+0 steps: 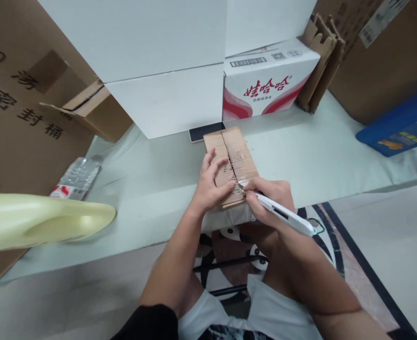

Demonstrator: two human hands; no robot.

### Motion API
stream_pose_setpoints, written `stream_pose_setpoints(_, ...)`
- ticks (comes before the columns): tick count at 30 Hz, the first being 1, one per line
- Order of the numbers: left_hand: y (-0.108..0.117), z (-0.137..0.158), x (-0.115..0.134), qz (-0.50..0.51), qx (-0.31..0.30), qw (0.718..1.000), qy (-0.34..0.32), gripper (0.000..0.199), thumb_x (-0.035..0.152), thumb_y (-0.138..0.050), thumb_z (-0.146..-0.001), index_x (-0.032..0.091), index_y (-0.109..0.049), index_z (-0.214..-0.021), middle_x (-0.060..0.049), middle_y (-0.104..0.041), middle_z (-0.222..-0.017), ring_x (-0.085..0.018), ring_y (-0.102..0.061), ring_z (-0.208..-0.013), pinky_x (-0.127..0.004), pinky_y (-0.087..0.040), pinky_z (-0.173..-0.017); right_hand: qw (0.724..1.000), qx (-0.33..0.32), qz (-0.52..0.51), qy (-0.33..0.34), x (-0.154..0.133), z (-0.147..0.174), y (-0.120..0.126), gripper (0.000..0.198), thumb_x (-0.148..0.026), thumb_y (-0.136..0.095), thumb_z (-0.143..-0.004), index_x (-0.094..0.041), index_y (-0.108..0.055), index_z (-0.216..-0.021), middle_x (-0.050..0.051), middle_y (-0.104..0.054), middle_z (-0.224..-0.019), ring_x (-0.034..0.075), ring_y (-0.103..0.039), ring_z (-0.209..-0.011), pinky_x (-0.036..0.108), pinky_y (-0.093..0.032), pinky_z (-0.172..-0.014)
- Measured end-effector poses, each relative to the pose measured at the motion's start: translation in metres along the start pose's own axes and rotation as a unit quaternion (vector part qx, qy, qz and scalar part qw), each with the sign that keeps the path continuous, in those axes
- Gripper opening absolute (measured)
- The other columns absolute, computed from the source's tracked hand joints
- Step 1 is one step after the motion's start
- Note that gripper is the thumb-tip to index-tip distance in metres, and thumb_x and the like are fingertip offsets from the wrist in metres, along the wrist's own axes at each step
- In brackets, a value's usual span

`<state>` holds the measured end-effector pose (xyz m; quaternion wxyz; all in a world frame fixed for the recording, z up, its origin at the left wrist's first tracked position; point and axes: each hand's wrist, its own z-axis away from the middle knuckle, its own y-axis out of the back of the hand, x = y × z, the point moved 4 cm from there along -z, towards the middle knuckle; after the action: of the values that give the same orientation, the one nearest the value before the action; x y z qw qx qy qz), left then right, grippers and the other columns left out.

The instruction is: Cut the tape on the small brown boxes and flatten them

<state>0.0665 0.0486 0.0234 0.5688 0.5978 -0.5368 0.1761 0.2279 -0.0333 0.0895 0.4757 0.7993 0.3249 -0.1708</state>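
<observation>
A small cardboard box [246, 160] lies flat near the front edge of the table, with clear tape and a dark slit along its middle seam. My left hand [212, 182] rests on the box's left side, fingers spread and pressing on its top. In my right hand [270, 198] is a white utility knife [289, 218], its blade touching the seam towards the box's near end. A green loop hangs from the knife's rear end. How deep the blade sits in the seam cannot be made out.
Behind the box lies a dark phone [206, 132], against a large white box [166, 106]. A white and red carton [270, 87] stands at the back. At left are a pale yellow curved object [53, 222] and a clear plastic pack [79, 177]; at right, a blue container [399, 127].
</observation>
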Motion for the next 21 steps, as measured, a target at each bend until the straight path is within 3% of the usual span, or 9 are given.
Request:
stream_pose_setpoints(9, -0.001, -0.002, 0.001, -0.009, -0.011, 1.000, -0.001, 0.070, 0.068, -0.069, -0.081, 0.022, -0.058, -0.133, -0.015, -0.024, -0.168, -0.038, -0.022, -0.156, -0.057, -0.027, -0.125, 0.998, 0.043, -0.038, -0.022, 0.003, 0.007, 0.002, 0.020, -0.020, -0.051, -0.077, -0.022, -0.062, -0.061, -0.001, -0.059, -0.050, 0.010, -0.051, -0.043, 0.022, -0.039, -0.049)
stream_pose_setpoints(14, 0.000, -0.002, 0.000, 0.004, -0.014, 1.000, -0.002, 0.074, 0.073, -0.065, -0.080, 0.021, -0.058, -0.132, -0.016, -0.023, -0.168, -0.038, -0.024, -0.156, -0.055, -0.028, -0.125, 0.998, 0.021, -0.041, -0.042, 0.002, 0.008, 0.004, 0.021, -0.019, -0.051, -0.077, -0.021, -0.059, -0.058, -0.002, -0.058, -0.050, 0.010, -0.049, -0.043, 0.023, -0.035, -0.048)
stream_pose_setpoints(21, 0.002, -0.001, -0.002, -0.002, 0.008, 1.000, -0.007, 0.077, 0.077, -0.063, -0.079, 0.022, -0.059, -0.133, -0.016, -0.028, -0.166, -0.038, -0.026, -0.155, -0.055, -0.030, -0.124, 0.984, 0.001, -0.167, -0.069, 0.016, 0.015, 0.016, 0.019, -0.029, -0.053, -0.078, -0.023, -0.063, -0.063, -0.002, -0.052, -0.048, 0.011, -0.043, -0.040, 0.028, -0.035, -0.045)
